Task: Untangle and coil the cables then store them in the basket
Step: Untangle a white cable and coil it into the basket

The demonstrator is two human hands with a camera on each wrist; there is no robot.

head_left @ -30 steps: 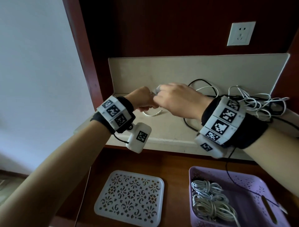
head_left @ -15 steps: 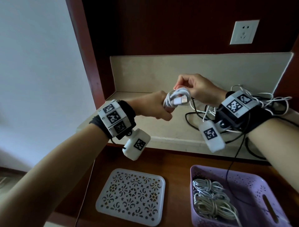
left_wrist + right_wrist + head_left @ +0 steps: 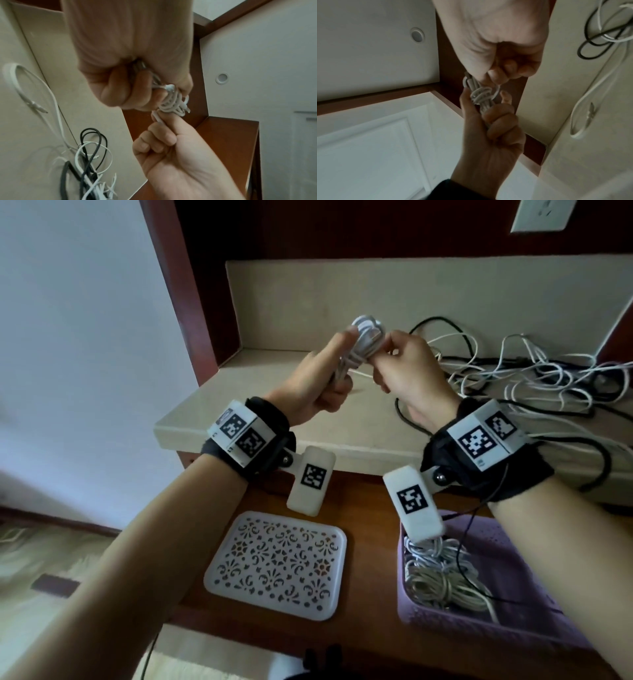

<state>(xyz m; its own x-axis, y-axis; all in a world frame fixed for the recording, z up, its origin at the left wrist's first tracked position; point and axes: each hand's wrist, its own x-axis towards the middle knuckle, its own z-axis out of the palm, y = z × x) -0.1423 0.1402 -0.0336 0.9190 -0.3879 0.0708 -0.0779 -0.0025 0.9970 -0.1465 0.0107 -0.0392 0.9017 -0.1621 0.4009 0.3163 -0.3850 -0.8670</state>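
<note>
While the white coil (image 3: 363, 337) is gripped upright in the left hand (image 3: 317, 381) and its end pinched by the right hand (image 3: 407, 371), the purple basket (image 3: 513, 542) is nearer the right hand, below it.

White wall (image 3: 78, 337), reddish wood alcove (image 3: 308, 227), beige shelf (image 3: 291, 392).

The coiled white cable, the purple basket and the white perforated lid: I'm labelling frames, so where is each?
coiled white cable (image 3: 470, 336): head view, wound bundle between the hands.
purple basket (image 3: 534, 549): head view, bare inner wall.
white perforated lid (image 3: 277, 565): head view, patterned middle.
</note>
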